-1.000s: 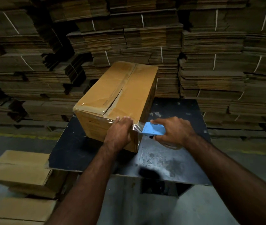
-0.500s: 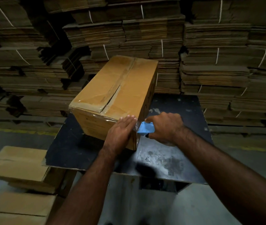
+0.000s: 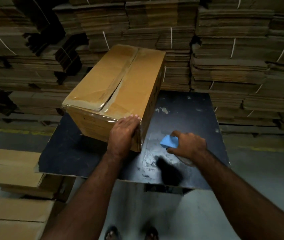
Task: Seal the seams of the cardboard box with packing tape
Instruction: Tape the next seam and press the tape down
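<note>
Cardboard box [image 3: 117, 87] sits on the black table [image 3: 189, 118], far-left part. Left hand [image 3: 123, 134] lies flat, fingers straight, pressing tape onto the box's near right corner. Right hand [image 3: 188, 145] grips the blue tape dispenser [image 3: 169, 141], apart from the box. Risk: top centre seam gapes near the front; wrinkled tape there may lift and fail to seal.

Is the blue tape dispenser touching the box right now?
No, the blue tape dispenser, gripped in the right hand, sits apart from the cardboard box, over the dark table.
</note>
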Demonstrator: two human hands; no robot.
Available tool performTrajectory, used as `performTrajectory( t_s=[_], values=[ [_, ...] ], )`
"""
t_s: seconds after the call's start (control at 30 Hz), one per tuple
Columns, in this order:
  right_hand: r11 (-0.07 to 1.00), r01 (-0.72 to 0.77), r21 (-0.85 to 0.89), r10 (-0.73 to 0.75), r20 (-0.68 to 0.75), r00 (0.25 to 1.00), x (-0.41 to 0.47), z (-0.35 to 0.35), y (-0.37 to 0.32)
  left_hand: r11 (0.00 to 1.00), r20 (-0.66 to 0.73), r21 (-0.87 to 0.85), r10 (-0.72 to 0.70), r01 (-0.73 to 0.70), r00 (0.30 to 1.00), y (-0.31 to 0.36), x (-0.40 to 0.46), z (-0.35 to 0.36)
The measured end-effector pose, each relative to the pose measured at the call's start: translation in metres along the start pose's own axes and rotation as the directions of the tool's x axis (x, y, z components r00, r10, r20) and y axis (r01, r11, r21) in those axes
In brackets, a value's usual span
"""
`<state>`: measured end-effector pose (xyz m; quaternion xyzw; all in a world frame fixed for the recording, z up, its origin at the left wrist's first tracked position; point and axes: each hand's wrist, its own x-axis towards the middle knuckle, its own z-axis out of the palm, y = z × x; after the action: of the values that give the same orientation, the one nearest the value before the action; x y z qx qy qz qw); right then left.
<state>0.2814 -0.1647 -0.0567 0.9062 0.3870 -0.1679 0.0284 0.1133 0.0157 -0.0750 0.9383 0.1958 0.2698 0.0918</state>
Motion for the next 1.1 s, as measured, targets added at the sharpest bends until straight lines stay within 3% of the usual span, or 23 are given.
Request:
performTrajectory(
  t_s=[0.1,0.17,0.3,0.43,0.53,0.57,0.77,0.87,0.93,1.0,1.03,1.1],
  values=[
    [0.961,-0.137,0.242,0.142,-0.005,0.990,0.006,0.041,0.007,0.999,-0.013,-0.020,-0.049,0.049,0.999,0.011,0.004,0.005],
    [0.927,-0.215,0.306,0.231,-0.014,0.973,0.012,0.069,0.007,0.998,-0.016,-0.034,-0.053,0.053,0.998,0.020,0.005,0.012],
    [0.942,-0.246,0.227,0.268,-0.071,0.961,0.015,0.108,-0.003,0.997,-0.019,-0.026,-0.077,0.076,0.997,0.030,0.004,0.018],
    [0.962,-0.249,0.113,0.247,0.027,0.969,0.016,0.128,-0.012,0.998,0.008,-0.010,-0.068,0.069,0.998,0.027,0.005,0.013],
    [0.927,-0.287,0.240,0.290,0.024,0.957,0.022,0.139,-0.018,0.998,0.012,-0.002,-0.063,0.063,0.998,0.028,0.007,0.013],
    [0.902,-0.311,0.301,0.316,0.031,0.948,0.022,0.136,-0.019,0.998,0.015,0.000,-0.063,0.063,0.998,0.028,0.007,0.012],
    [0.917,-0.353,0.185,0.333,0.134,0.934,0.019,0.100,-0.014,1.000,0.047,-0.013,-0.028,0.029,0.999,0.025,0.005,0.006],
    [0.927,-0.340,0.158,0.331,0.080,0.940,0.020,0.061,-0.020,0.995,0.087,-0.092,-0.029,0.037,0.996,0.023,0.006,-0.004],
    [0.922,-0.308,0.237,0.321,-0.021,0.947,0.027,0.032,-0.030,0.946,0.080,-0.297,-0.109,0.128,0.991,0.021,0.007,-0.016],
    [0.877,-0.246,0.412,0.333,-0.154,0.930,0.032,0.004,-0.042,0.838,-0.025,-0.492,-0.284,0.236,0.958,0.012,0.005,-0.033],
    [0.853,-0.180,0.490,0.335,-0.249,0.909,0.036,-0.009,-0.051,0.789,-0.094,-0.542,-0.400,0.291,0.912,0.002,0.001,-0.042],
    [0.827,0.043,0.560,0.273,-0.467,0.841,0.039,-0.031,-0.076,0.645,-0.156,-0.629,-0.652,0.435,0.742,-0.027,-0.006,-0.058]
  ],
)
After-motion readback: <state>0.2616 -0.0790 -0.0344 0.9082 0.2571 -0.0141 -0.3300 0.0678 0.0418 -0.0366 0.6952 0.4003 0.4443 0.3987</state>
